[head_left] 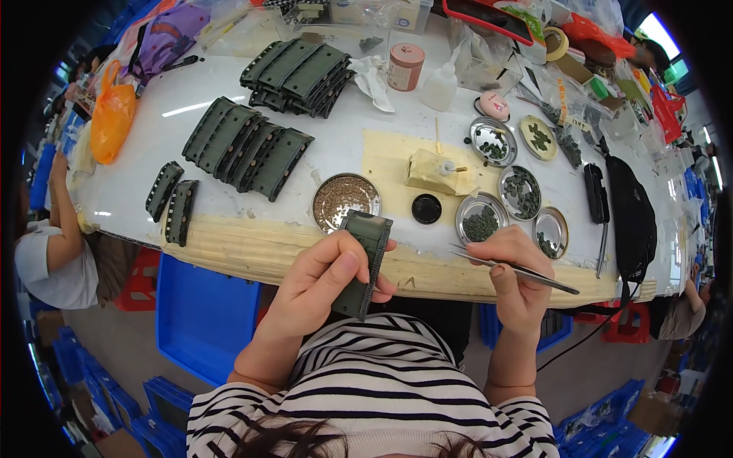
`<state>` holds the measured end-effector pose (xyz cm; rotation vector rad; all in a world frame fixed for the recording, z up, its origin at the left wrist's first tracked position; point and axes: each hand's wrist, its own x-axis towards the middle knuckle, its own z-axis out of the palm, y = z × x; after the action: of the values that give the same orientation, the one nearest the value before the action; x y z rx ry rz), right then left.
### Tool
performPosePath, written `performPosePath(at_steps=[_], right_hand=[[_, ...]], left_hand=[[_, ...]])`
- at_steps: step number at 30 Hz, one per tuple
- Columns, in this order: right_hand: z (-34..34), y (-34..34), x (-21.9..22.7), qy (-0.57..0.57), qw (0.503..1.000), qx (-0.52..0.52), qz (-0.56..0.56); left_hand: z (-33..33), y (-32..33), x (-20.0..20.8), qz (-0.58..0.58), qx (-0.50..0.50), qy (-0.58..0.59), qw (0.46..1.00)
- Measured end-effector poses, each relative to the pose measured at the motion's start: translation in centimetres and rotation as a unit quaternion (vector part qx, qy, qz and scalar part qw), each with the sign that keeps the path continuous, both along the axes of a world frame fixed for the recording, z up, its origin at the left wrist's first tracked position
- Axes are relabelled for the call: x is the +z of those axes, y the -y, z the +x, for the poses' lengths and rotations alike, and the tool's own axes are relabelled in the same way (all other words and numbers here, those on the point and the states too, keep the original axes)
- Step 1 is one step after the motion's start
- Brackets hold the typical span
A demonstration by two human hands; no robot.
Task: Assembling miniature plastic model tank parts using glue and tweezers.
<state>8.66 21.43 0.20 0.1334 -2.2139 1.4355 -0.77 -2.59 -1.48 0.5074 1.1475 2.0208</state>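
Observation:
My left hand (324, 281) is closed round a dark green ribbed plastic part (357, 290), held tilted in front of my body. Metal tweezers (527, 272) sit in the closed fingers of my right hand (519, 278), their tips pointing left toward the green part but apart from it. Just beyond the left hand is a round tin of small brown pieces (343, 197). Close to the right hand stand tins of tiny green pieces (481, 221), another such tin (520, 191) and a smaller one (551, 232). A round black cap (426, 208) lies between the hands.
Stacked green curved parts (244, 149) and a second stack (298, 72) lie at the left. A yellow taped block (435, 172), white squeeze bottle (439, 88) and pink jar (405, 67) stand behind. A black pouch (630, 214) lies right; a blue tray (206, 313) is below the table edge.

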Motion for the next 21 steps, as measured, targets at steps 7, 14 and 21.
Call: performPosePath(at_steps=[7,14,21], right_hand=[[-0.7,2.2,0.4,-0.055,0.991,0.053,0.11],[-1.0,3.7,1.1,-0.071,0.972,0.082,0.208],[-0.6,4.5,0.7,-0.147,0.912,0.04,0.382]], left_hand=[[0.8,-1.1,0.0,-0.023,0.019,0.0,1.0],[1.1,-1.4,0.3,-0.024,0.0,0.005,1.0],[0.9,-1.6,-0.4,-0.02,-0.003,-0.058,0.998]])
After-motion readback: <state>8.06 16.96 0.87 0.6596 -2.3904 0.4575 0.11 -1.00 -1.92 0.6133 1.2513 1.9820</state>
